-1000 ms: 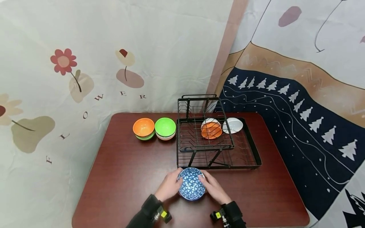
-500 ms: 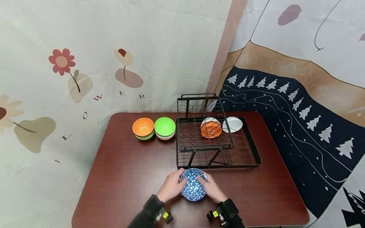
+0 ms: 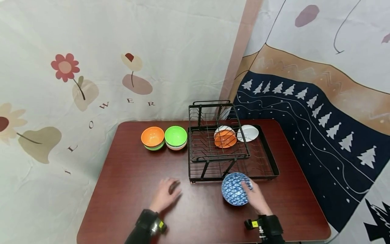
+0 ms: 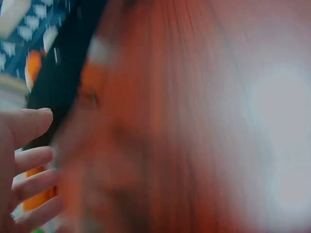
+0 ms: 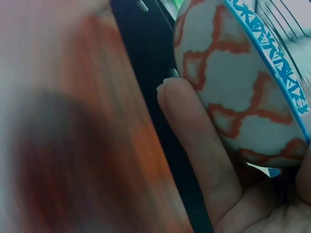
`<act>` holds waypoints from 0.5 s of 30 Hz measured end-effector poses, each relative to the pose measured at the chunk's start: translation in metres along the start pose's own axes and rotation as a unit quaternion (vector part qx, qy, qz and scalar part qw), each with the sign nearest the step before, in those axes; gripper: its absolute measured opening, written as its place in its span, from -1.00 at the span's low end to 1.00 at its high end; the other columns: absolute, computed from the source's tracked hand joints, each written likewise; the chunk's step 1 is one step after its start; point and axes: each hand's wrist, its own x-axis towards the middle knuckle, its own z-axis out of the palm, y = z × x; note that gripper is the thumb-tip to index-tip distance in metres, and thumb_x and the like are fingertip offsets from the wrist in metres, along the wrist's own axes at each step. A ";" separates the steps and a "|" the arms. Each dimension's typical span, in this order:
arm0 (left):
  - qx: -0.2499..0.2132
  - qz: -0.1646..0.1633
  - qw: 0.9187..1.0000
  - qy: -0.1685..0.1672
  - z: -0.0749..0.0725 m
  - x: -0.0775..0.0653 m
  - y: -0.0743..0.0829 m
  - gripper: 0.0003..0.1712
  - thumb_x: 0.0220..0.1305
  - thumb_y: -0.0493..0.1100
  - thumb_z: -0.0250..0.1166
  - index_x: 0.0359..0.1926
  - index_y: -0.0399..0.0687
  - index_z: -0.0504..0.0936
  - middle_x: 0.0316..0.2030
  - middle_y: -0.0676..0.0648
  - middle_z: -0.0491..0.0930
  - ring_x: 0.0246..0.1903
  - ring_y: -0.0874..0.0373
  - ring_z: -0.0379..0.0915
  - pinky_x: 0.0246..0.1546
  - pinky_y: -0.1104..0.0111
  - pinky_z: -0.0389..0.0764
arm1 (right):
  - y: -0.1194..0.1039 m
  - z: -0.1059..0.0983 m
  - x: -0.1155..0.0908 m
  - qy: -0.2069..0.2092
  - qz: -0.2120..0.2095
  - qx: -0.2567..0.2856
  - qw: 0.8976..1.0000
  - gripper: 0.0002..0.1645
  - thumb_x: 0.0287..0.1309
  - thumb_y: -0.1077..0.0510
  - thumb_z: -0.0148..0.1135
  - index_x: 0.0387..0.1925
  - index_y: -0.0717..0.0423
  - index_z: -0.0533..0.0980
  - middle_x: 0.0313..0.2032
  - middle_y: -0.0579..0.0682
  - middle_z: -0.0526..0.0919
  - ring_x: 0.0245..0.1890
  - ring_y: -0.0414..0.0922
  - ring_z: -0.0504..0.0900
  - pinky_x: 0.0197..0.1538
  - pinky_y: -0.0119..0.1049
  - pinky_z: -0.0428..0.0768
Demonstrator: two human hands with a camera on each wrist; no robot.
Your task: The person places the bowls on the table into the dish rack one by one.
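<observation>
A bowl with a blue-and-white triangle pattern inside (image 3: pixel 235 189) is held by my right hand (image 3: pixel 257 198) in front of the rack. Its thumb lies over the rim. In the right wrist view, the bowl's outside (image 5: pixel 228 73) is white with orange-red markings, and fingers lie beneath it. My left hand (image 3: pixel 166 195) is apart from the bowl, over the table's front left part. Spread, slightly bent fingers (image 4: pixel 36 187) show in the left wrist view, with nothing in them. Just behind the bowl stands a black two-tier dish rack (image 3: pixel 219 158).
An orange bowl (image 3: pixel 152 136) and a green bowl (image 3: pixel 175 135) top two stacks left of the rack. Inside the rack are an orange bowl (image 3: pixel 225 139) and white bowls (image 3: pixel 248 133). The brown table (image 3: pixel 131 176) runs against a printed wall cloth (image 3: pixel 152 51).
Both hands were on the blue-patterned bowl. The left hand has let go and moved left; the right hand has carried the bowl to the right.
</observation>
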 end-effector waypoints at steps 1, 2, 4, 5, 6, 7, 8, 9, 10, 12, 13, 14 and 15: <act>0.030 -0.004 0.999 0.022 -0.003 -0.002 -0.011 -0.38 0.15 0.11 0.45 0.18 -0.01 0.59 0.15 -0.10 0.56 0.15 -0.08 0.42 0.19 -0.14 0.37 | 0.002 -0.011 -0.001 0.011 -0.001 -0.011 1.000 -0.31 0.55 0.01 -0.11 0.48 0.34 0.07 0.37 0.39 0.26 0.32 0.26 0.31 0.35 0.10 0.28; 0.055 -0.010 0.998 0.041 -0.006 -0.003 -0.021 -0.33 0.11 0.15 0.47 0.20 0.00 0.59 0.20 -0.12 0.52 0.23 -0.15 0.34 0.23 -0.22 0.26 | 0.003 -0.021 -0.003 0.023 0.000 -0.021 1.000 -0.30 0.56 0.00 -0.13 0.47 0.35 0.06 0.35 0.40 0.26 0.29 0.25 0.33 0.32 0.00 0.34; 0.094 -0.028 0.993 0.066 -0.012 -0.006 -0.037 -0.23 0.03 0.24 0.48 0.22 0.01 0.58 0.27 -0.16 0.45 0.30 -0.23 0.25 0.26 -0.31 0.11 | 0.006 -0.041 -0.006 0.049 0.008 -0.040 0.998 -0.28 0.56 -0.04 -0.16 0.47 0.37 0.05 0.34 0.40 0.28 0.26 0.21 0.37 0.21 -0.27 0.43; 0.106 -0.040 0.991 0.070 -0.015 -0.008 -0.043 -0.19 0.01 0.27 0.48 0.24 0.02 0.57 0.29 -0.16 0.43 0.33 -0.25 0.20 0.27 -0.33 0.05 | 0.008 -0.051 -0.008 0.060 0.013 -0.043 0.997 -0.27 0.56 -0.05 -0.17 0.47 0.37 0.05 0.33 0.40 0.29 0.24 0.20 0.38 0.14 -0.39 0.45; 0.115 -0.051 0.990 0.071 -0.018 -0.010 -0.049 -0.14 -0.02 0.30 0.48 0.27 0.03 0.56 0.31 -0.17 0.41 0.35 -0.26 0.16 0.27 -0.35 0.01 | 0.009 -0.059 -0.010 0.070 0.022 -0.046 0.996 -0.25 0.55 -0.08 -0.18 0.48 0.36 0.05 0.33 0.40 0.29 0.22 0.16 0.39 0.05 -0.50 0.43; 0.123 -0.060 0.988 0.069 -0.020 -0.012 -0.053 -0.11 -0.04 0.33 0.48 0.29 0.05 0.54 0.34 -0.17 0.39 0.37 -0.27 0.13 0.27 -0.36 -0.02 | 0.010 -0.067 -0.012 0.078 0.028 -0.046 0.996 -0.24 0.55 -0.10 -0.19 0.49 0.36 0.03 0.33 0.41 0.28 0.22 0.17 0.39 -0.01 -0.58 0.42; 0.128 -0.067 0.988 0.063 -0.021 -0.013 -0.056 -0.08 -0.05 0.34 0.48 0.32 0.06 0.52 0.35 -0.16 0.37 0.39 -0.26 0.10 0.27 -0.37 -0.04 | 0.011 -0.074 -0.013 0.085 0.033 -0.046 0.995 -0.22 0.55 -0.12 -0.20 0.49 0.35 0.01 0.34 0.41 0.27 0.22 0.18 0.39 -0.05 -0.61 0.42; 0.133 -0.072 0.987 0.056 -0.022 -0.014 -0.059 -0.05 -0.06 0.35 0.47 0.34 0.07 0.50 0.37 -0.16 0.35 0.40 -0.26 0.07 0.27 -0.37 -0.05 | 0.012 -0.080 -0.015 0.089 0.040 -0.048 0.994 -0.21 0.54 -0.13 -0.21 0.50 0.34 -0.01 0.35 0.42 0.25 0.22 0.19 0.38 -0.07 -0.61 0.43; 0.138 -0.075 0.986 0.049 -0.023 -0.015 -0.061 -0.03 -0.06 0.36 0.47 0.35 0.08 0.48 0.38 -0.16 0.34 0.41 -0.26 0.05 0.27 -0.37 -0.05 | 0.012 -0.085 -0.017 0.091 0.046 -0.050 0.994 -0.20 0.54 -0.14 -0.23 0.51 0.33 -0.04 0.35 0.42 0.23 0.23 0.20 0.37 -0.07 -0.57 0.46; 0.141 -0.076 0.986 0.039 -0.023 -0.016 -0.063 -0.01 -0.05 0.37 0.46 0.37 0.09 0.45 0.39 -0.15 0.32 0.42 -0.26 0.03 0.27 -0.38 -0.07 | 0.012 -0.092 -0.018 0.094 0.053 -0.057 0.993 -0.18 0.54 -0.16 -0.26 0.52 0.32 -0.08 0.37 0.43 0.19 0.24 0.23 0.34 0.05 -0.36 0.52; 0.143 -0.076 0.986 0.036 -0.023 -0.016 -0.064 -0.01 -0.04 0.38 0.45 0.38 0.09 0.45 0.40 -0.15 0.31 0.43 -0.25 0.02 0.27 -0.38 -0.07 | 0.012 -0.095 -0.018 0.095 0.052 -0.060 0.992 -0.18 0.54 -0.16 -0.26 0.52 0.32 -0.08 0.38 0.43 0.18 0.26 0.26 0.32 0.11 -0.22 0.52; 0.143 -0.077 0.986 0.034 -0.023 -0.016 -0.064 -0.01 -0.04 0.39 0.44 0.39 0.10 0.44 0.40 -0.15 0.30 0.43 -0.26 0.01 0.27 -0.38 -0.08 | 0.012 -0.096 -0.017 0.096 0.052 -0.063 0.992 -0.18 0.55 -0.15 -0.27 0.52 0.31 -0.09 0.39 0.44 0.16 0.27 0.28 0.31 0.18 -0.07 0.49; 0.142 -0.076 0.986 0.034 -0.023 -0.015 -0.064 -0.01 -0.04 0.40 0.44 0.38 0.09 0.44 0.40 -0.16 0.30 0.42 -0.27 0.01 0.26 -0.39 -0.08 | 0.010 -0.097 -0.015 0.096 0.048 -0.065 0.992 -0.19 0.55 -0.15 -0.27 0.52 0.32 -0.10 0.39 0.45 0.14 0.28 0.30 0.28 0.24 0.07 0.42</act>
